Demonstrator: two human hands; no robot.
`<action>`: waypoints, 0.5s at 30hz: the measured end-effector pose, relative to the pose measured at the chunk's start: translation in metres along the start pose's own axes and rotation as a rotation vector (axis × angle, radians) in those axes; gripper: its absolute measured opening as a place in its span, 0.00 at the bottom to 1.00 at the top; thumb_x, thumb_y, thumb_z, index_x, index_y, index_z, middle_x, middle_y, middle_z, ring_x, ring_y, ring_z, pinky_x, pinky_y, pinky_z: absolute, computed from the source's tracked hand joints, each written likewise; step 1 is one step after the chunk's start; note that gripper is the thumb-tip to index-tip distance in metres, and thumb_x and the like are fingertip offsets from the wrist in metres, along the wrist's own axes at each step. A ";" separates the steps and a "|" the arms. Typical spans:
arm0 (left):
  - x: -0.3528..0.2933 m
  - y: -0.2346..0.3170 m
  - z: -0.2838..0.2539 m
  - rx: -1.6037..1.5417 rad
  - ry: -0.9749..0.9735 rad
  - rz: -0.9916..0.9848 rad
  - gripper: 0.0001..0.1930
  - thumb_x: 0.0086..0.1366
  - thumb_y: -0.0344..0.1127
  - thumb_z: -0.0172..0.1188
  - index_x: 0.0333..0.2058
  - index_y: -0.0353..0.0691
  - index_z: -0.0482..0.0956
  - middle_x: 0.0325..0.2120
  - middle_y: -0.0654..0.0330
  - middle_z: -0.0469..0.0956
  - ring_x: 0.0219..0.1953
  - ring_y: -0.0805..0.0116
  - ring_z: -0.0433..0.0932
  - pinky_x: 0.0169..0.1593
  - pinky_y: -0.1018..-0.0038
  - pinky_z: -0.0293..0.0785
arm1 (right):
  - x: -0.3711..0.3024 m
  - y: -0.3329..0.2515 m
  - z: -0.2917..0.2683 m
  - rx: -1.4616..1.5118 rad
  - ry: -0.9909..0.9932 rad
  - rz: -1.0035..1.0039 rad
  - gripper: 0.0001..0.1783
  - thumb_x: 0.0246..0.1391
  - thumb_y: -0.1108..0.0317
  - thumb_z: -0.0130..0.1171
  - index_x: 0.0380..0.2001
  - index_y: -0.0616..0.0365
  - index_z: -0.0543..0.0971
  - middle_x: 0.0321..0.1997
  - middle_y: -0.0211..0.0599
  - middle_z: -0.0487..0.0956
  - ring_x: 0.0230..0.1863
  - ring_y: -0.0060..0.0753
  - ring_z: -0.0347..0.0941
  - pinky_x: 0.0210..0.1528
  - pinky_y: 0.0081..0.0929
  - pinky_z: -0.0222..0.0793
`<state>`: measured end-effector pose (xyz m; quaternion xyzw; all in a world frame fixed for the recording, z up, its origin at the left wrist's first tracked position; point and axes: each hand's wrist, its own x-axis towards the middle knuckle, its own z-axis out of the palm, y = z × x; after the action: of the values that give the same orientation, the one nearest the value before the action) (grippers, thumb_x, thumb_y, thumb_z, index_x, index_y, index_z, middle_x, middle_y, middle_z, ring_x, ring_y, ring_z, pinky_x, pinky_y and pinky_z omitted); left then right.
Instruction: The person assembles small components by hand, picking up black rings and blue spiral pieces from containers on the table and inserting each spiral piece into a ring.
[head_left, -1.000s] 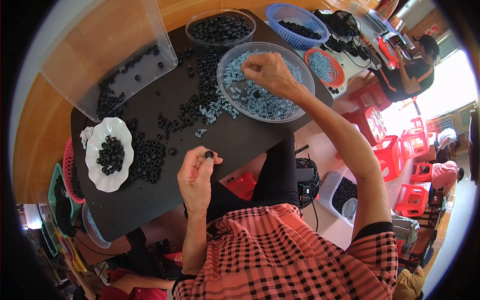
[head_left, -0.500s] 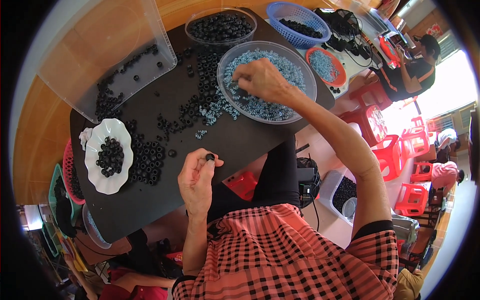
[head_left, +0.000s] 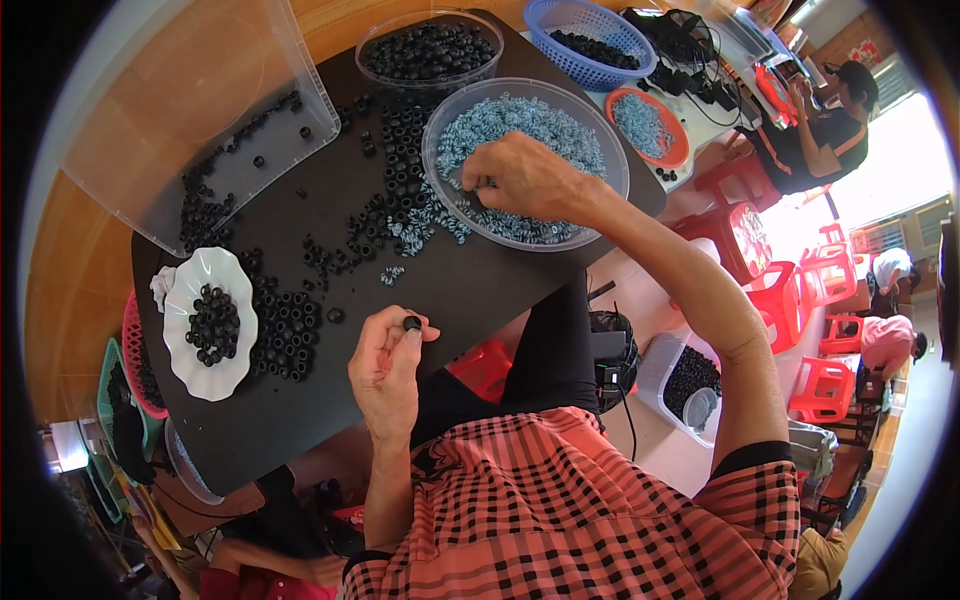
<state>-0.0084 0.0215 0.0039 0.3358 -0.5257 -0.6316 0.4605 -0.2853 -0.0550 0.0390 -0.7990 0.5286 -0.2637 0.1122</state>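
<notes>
My left hand (head_left: 385, 375) is in front of the table's near edge, thumb and fingers pinching a small black cap (head_left: 412, 323) with its hollow end facing up. My right hand (head_left: 522, 176) reaches over a clear round tub (head_left: 428, 160) full of small pale-blue metal springs (head_left: 545, 120). Its fingers are curled together at the tub's left side, among the springs. Whatever those fingertips hold is hidden. Loose springs (head_left: 425, 222) lie beside the tub, with a smaller clump (head_left: 392, 275) nearer my left hand.
Black caps (head_left: 287, 335) stand on the dark table (head_left: 330, 410) next to a white scalloped dish (head_left: 238, 352) of black parts. A clear bin (head_left: 120, 205) lies at the left. Behind are a clear bowl (head_left: 372, 77) and blue basket (head_left: 535, 30). A co-worker (head_left: 850, 125) sits at far right.
My right hand has moved slightly left and lower in the tub, its fingers more tightly curled. The left hand still pinches the cap, barely moved. The whole view has shifted a little.
</notes>
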 end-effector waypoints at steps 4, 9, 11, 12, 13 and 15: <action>0.000 0.000 0.001 -0.018 -0.003 0.006 0.08 0.65 0.22 0.52 0.42 0.30 0.73 0.34 0.60 0.77 0.37 0.73 0.78 0.45 0.79 0.71 | 0.003 -0.001 -0.012 0.086 -0.060 0.176 0.10 0.42 0.76 0.59 0.31 0.64 0.81 0.25 0.41 0.81 0.25 0.32 0.78 0.32 0.28 0.73; -0.001 0.003 -0.001 0.018 0.005 -0.001 0.08 0.65 0.22 0.52 0.42 0.30 0.73 0.35 0.60 0.77 0.37 0.73 0.78 0.45 0.79 0.71 | 0.001 -0.003 -0.014 0.145 0.071 0.187 0.09 0.43 0.75 0.58 0.31 0.62 0.82 0.25 0.39 0.82 0.25 0.30 0.78 0.31 0.27 0.73; 0.000 0.003 -0.001 0.021 -0.002 -0.004 0.08 0.65 0.22 0.52 0.42 0.30 0.73 0.35 0.60 0.77 0.37 0.73 0.78 0.45 0.79 0.71 | -0.002 -0.006 -0.016 0.163 0.039 0.153 0.08 0.43 0.75 0.59 0.30 0.62 0.81 0.25 0.39 0.81 0.25 0.31 0.78 0.31 0.27 0.73; 0.001 0.002 -0.001 0.024 -0.009 -0.006 0.08 0.65 0.22 0.52 0.42 0.30 0.73 0.35 0.60 0.77 0.37 0.73 0.78 0.45 0.79 0.71 | -0.004 -0.007 -0.016 0.180 0.006 0.116 0.08 0.43 0.75 0.59 0.30 0.62 0.81 0.25 0.39 0.81 0.25 0.31 0.77 0.30 0.27 0.72; 0.001 0.001 -0.001 0.024 -0.012 -0.007 0.08 0.65 0.22 0.52 0.42 0.30 0.73 0.35 0.60 0.77 0.37 0.73 0.78 0.45 0.79 0.71 | -0.005 -0.009 -0.015 0.180 0.007 0.119 0.08 0.43 0.75 0.59 0.30 0.62 0.81 0.25 0.39 0.81 0.25 0.31 0.77 0.30 0.27 0.72; 0.000 0.000 -0.001 0.018 -0.006 0.000 0.08 0.65 0.22 0.52 0.42 0.30 0.73 0.35 0.60 0.77 0.37 0.73 0.78 0.45 0.79 0.71 | -0.006 -0.016 -0.013 0.185 -0.118 -0.013 0.05 0.41 0.74 0.58 0.24 0.62 0.81 0.22 0.43 0.79 0.24 0.41 0.77 0.31 0.33 0.73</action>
<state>-0.0074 0.0205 0.0033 0.3381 -0.5325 -0.6279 0.4560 -0.2817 -0.0414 0.0549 -0.8027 0.4895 -0.2647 0.2146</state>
